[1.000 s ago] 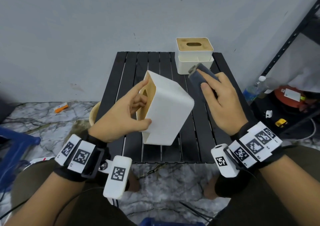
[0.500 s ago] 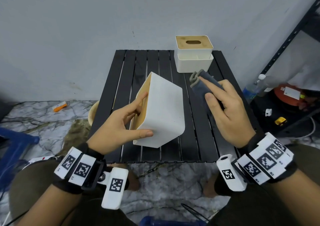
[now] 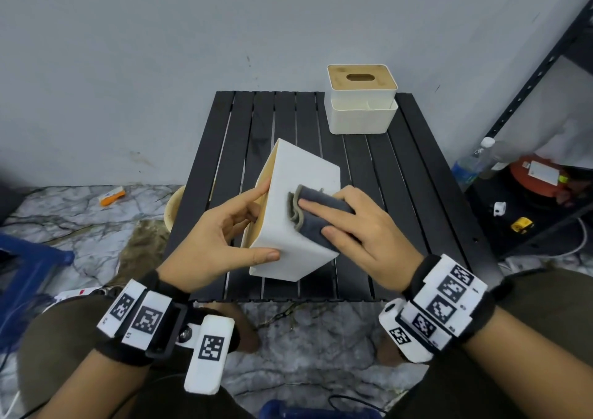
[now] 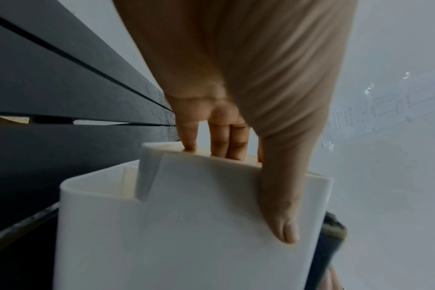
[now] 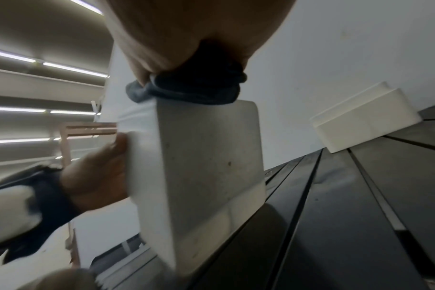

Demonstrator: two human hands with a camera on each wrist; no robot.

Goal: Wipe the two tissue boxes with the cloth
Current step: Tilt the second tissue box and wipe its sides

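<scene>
now my left hand [image 3: 221, 245] grips the tilted tissue box [image 3: 298, 226] over the table [image 3: 401, 194], thumb and fingers clamped on it; my right hand [image 3: 369, 242] presses the cloth [image 3: 317, 216] flat against its side.

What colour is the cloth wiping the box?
The cloth is dark blue-grey with a lighter grey edge, clearest in the head view.

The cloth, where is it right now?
In the head view the cloth is under the right hand, pressed on the upturned side of the tilted tissue box, near the table's front edge.
</scene>
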